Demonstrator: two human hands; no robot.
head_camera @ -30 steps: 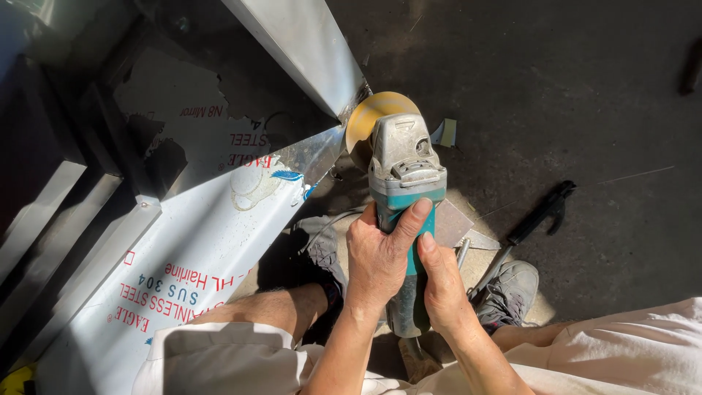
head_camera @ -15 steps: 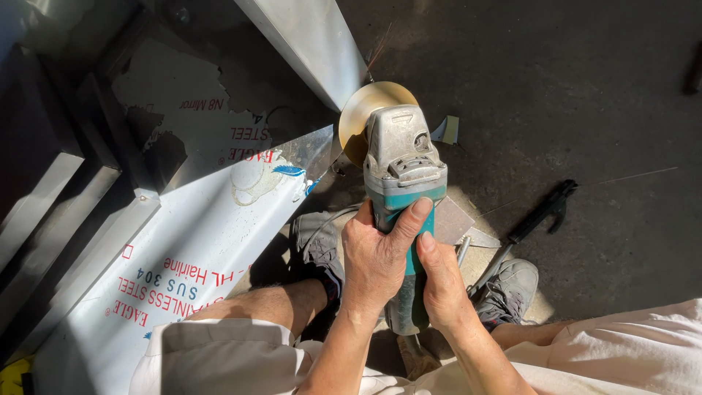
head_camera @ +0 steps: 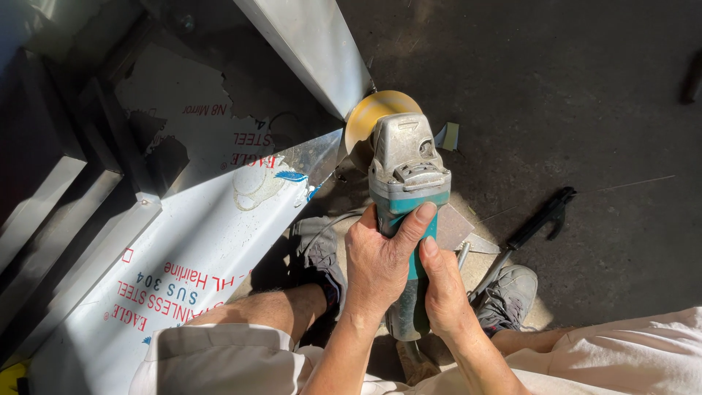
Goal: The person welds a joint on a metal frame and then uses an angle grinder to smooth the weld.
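both hands clenched on angle grinder; disc beyond them had shifted left, closer against steel sheet.

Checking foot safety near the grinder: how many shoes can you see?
2. One grey shoe sits left of the grinder, beside the metal sheet; the other grey shoe is right of the hands, near the black tool.
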